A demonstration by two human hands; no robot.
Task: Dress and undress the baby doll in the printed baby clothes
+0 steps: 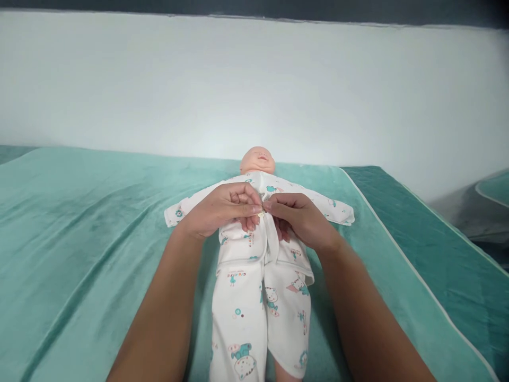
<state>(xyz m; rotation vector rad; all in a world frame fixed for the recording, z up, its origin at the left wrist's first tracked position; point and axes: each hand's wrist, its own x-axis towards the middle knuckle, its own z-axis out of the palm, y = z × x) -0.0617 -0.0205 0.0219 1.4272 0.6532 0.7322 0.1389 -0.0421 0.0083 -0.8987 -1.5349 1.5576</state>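
Note:
A baby doll (257,159) lies on its back, head away from me. It wears a white printed jacket (238,249) and matching trousers (238,323). Over the doll's chest, my left hand (234,207) pinches the jacket's front edge between thumb and index finger. My right hand (296,215) pinches the opposite front edge, its fingertips almost touching those of the left. A small pale fastening shows at the fingertips, too small to make out. Below my hands the jacket front hangs slightly apart. The doll's sleeves stretch out to both sides, and a bare lower leg shows at the bottom.
A light green blanket (99,239) with some creases lies under the doll. Darker green cloth (449,249) runs along the right side. Behind the doll's head stands a white wall (254,79). A further green-topped surface (495,188) shows at the right edge.

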